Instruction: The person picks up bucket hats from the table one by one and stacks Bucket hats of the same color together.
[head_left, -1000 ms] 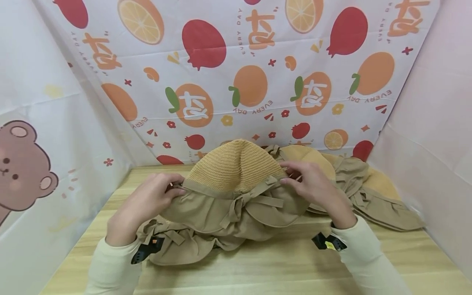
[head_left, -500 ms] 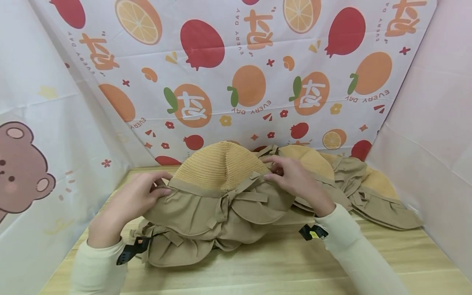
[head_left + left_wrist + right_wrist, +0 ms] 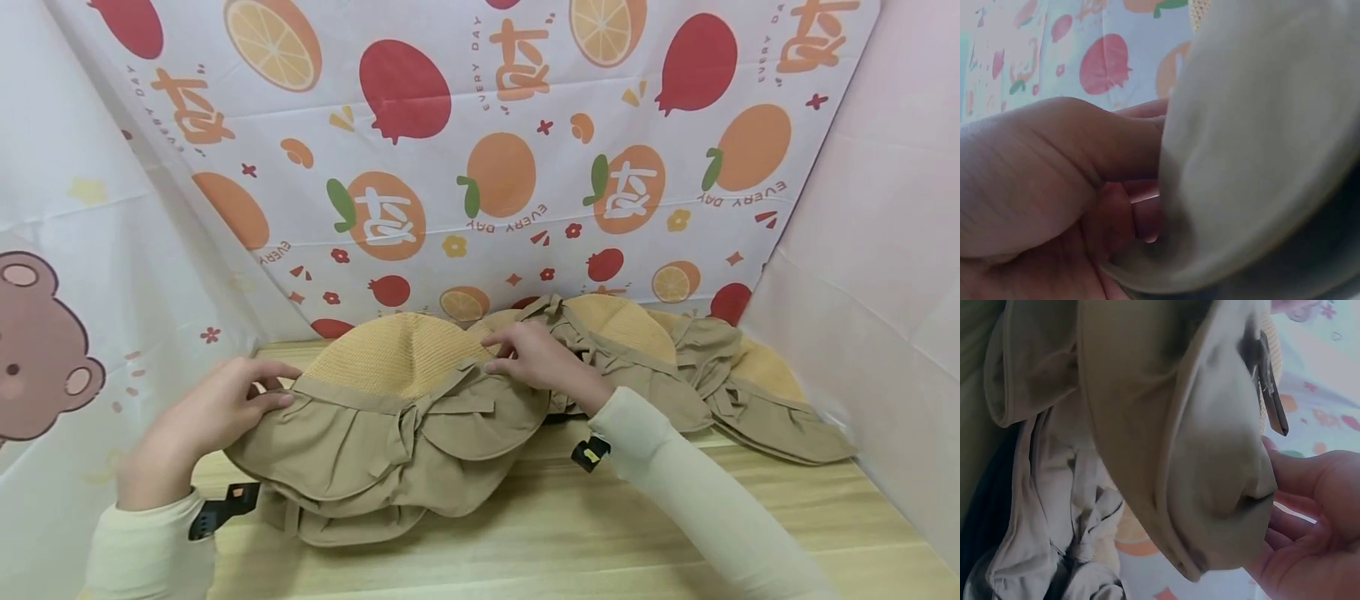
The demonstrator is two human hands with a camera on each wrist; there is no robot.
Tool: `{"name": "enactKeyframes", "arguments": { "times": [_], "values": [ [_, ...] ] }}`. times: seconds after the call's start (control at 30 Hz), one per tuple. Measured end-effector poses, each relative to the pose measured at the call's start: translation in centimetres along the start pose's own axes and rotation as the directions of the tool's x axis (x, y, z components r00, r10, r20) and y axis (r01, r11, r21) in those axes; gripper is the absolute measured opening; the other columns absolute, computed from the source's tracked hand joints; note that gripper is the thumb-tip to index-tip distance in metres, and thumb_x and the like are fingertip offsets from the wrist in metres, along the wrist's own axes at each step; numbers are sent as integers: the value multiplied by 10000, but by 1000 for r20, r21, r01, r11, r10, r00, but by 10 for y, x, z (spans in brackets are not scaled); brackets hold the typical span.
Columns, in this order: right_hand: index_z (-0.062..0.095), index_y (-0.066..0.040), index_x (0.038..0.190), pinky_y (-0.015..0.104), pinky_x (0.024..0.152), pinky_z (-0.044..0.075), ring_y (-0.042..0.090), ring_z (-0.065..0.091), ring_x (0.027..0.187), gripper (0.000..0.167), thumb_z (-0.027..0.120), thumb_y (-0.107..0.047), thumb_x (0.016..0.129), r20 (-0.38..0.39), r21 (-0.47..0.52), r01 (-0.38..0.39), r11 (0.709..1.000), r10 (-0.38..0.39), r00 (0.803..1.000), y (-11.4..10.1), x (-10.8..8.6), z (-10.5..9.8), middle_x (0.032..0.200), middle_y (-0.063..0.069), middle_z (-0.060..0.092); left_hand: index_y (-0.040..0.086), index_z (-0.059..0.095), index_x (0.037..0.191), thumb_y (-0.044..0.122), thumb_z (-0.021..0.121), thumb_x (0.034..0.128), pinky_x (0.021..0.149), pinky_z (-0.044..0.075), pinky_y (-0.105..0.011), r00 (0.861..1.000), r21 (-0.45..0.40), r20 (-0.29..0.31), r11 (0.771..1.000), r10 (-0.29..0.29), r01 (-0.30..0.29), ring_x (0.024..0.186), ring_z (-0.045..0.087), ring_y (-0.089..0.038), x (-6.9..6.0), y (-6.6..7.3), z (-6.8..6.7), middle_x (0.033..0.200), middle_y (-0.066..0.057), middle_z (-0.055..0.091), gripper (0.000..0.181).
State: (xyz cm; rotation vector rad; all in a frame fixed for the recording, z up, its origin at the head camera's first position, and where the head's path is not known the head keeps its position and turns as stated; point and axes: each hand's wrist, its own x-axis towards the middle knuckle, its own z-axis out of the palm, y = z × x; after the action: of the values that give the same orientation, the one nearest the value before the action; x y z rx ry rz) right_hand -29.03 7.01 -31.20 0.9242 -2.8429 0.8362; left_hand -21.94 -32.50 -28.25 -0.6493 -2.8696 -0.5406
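A sun hat [image 3: 397, 358] with a yellow knitted crown, a khaki ruffled brim and a bow at the front is held between both hands in the head view. My left hand [image 3: 225, 408] pinches its brim at the left side. At the right side, my right hand [image 3: 532, 358] grips the brim near the crown. In the left wrist view, the brim [image 3: 1260, 137] runs between thumb and fingers and hides some fingertips. The right wrist view has the thumb and fingers on the brim's edge [image 3: 1222, 456]. Beneath the held hat lies another khaki brim [image 3: 360, 529], mostly covered.
Several similar hats [image 3: 622, 333] lie overlapping along the back of the wooden table [image 3: 600, 533] to the right. The rightmost hat [image 3: 780, 408] is close to the pale right wall [image 3: 885, 292]. A fruit-printed cloth [image 3: 450, 167] hangs behind.
Both hands have carried the hat leftward and lower, over the brim beneath it. More of the hats at the back right now shows. The view has shifted slightly.
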Motion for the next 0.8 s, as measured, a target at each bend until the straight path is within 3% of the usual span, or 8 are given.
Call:
{"name": "enactKeyframes", "arguments": {
  "times": [0.27,0.43,0.8],
  "values": [
    [702,-44,1308,300,821,601,206,745,977,370,726,-195,971,145,6,2,1000,-3,989,2,18,17,1104,125,783,-74,725,1154,9,748,890,614,458,-218,997,20,71,1000,-23,21,685,549,26,-2,-15,2,795,41,672,278],
    [701,-53,1312,280,807,590,184,737,971,374,721,-220,978,226,27,-45,999,38,973,2,25,30,1095,109,784,-82,733,1127,1,745,889,608,449,-220,993,14,103,999,-50,49,700,545,21,-3,-24,7,773,42,659,252],
    [709,-45,1279,282,739,574,201,722,916,341,731,-189,971,217,-36,-34,999,41,975,4,27,51,1039,117,773,-21,740,1091,-44,725,863,631,428,-262,988,57,124,995,-89,83,730,556,-102,-1,-36,20,784,15,651,230]
  ]
}}
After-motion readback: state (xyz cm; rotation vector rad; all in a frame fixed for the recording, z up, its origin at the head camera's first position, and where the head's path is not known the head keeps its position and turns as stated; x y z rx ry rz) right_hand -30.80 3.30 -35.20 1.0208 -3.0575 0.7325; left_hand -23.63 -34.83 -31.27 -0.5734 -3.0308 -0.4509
